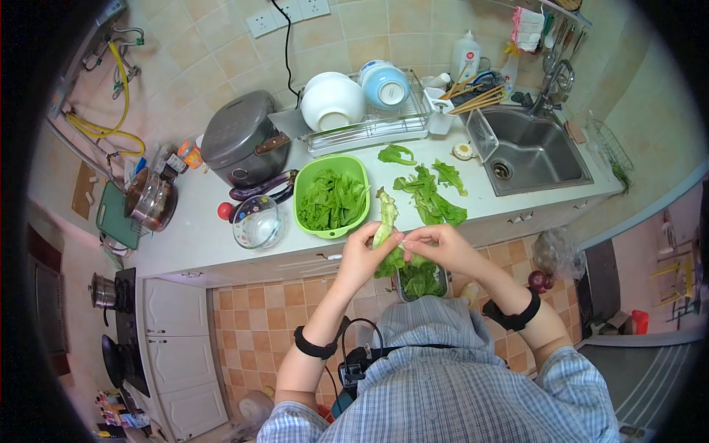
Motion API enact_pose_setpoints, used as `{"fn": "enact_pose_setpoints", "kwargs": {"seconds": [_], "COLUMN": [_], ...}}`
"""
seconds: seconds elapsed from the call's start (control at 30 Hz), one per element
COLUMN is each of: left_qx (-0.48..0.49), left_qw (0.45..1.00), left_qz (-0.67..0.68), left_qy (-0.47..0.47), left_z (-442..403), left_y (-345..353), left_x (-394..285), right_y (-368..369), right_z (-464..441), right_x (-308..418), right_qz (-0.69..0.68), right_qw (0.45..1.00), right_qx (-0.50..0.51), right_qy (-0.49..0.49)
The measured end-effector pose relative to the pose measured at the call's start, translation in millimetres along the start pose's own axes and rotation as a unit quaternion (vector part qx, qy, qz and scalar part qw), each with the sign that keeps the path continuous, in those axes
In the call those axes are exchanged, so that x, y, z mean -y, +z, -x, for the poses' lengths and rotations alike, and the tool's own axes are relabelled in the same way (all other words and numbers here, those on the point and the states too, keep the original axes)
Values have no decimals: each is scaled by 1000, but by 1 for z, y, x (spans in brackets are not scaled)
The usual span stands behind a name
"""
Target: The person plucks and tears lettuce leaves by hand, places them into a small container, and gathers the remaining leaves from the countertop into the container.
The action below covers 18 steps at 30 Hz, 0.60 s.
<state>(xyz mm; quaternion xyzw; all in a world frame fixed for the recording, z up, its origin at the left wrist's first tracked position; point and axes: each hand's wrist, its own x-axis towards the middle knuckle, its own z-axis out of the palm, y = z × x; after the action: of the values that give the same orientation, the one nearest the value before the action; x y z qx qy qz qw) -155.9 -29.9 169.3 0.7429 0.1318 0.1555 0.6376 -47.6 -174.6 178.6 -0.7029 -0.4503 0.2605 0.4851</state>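
Note:
My left hand (363, 255) is closed round a pale green lettuce stalk (385, 221), its cut end up and leaves hanging below. My right hand (437, 246) meets it from the right, fingers pinched at the stalk's side; what they hold is too small to tell. A green basin (362, 171) full of torn leaves (332, 199) stands on the counter, left of the stalk. Loose lettuce leaves (426, 193) lie on the counter beyond my right hand. Under my hands, a container with more leaves (422, 279) is partly hidden.
A glass bowl (258, 222), eggplants (260, 186) and a tomato (225, 211) sit left of the basin. Behind are a rice cooker (240, 136) and a dish rack (369, 136) with bowls. The sink (543, 151) is at the right, the stove (133, 332) at the lower left.

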Motion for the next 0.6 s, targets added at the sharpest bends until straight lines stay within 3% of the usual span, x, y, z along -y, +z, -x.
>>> {"fn": "enact_pose_setpoints", "kwargs": {"seconds": [0.07, 0.1, 0.17, 0.2, 0.27, 0.3, 0.37, 0.47, 0.5, 0.53, 0.57, 0.6], "left_qx": [25, 32, 35, 39, 40, 43, 45, 30, -4, -38, -39, -55], "left_qw": [999, 999, 999, 999, 999, 999, 999, 998, 1000, 995, 995, 991], "left_qz": [8, 9, 11, 5, 0, 3, 6, 44, -12, -68, -66, -90], "left_qy": [-26, -24, -22, -21, -22, -25, -28, -44, 12, 69, 68, 77], "left_z": [-1, -2, -3, -4, -5, -6, -6, -8, -8, -8, -8, -8], "left_y": [-2, -3, -5, -6, -9, -11, -13, -14, -13, -13, -12, -10], "left_x": [-3, -3, -3, -3, -2, 1, 2, 4, 7, 9, 9, 7], "right_y": [-7, -6, -3, -2, 1, 4, 10, 16, 19, 22, 25, 28], "right_z": [-4, -5, -8, -8, -8, -8, -9, -11, -12, -13, -13, -13], "right_x": [-6, -9, -12, -13, -13, -18, -31, -27, -28, -30, -32, -33], "right_qz": [-278, -277, -443, -442, -542, -541, -639, -659, -658, -707, -753, -752], "right_qw": [943, 943, 858, 857, 786, 786, 701, 685, 685, 635, 581, 582], "right_qx": [135, 135, 153, 154, 183, 184, 212, 220, 221, 224, 225, 225], "right_qy": [122, 122, 212, 213, 235, 237, 234, 219, 221, 217, 212, 214]}}
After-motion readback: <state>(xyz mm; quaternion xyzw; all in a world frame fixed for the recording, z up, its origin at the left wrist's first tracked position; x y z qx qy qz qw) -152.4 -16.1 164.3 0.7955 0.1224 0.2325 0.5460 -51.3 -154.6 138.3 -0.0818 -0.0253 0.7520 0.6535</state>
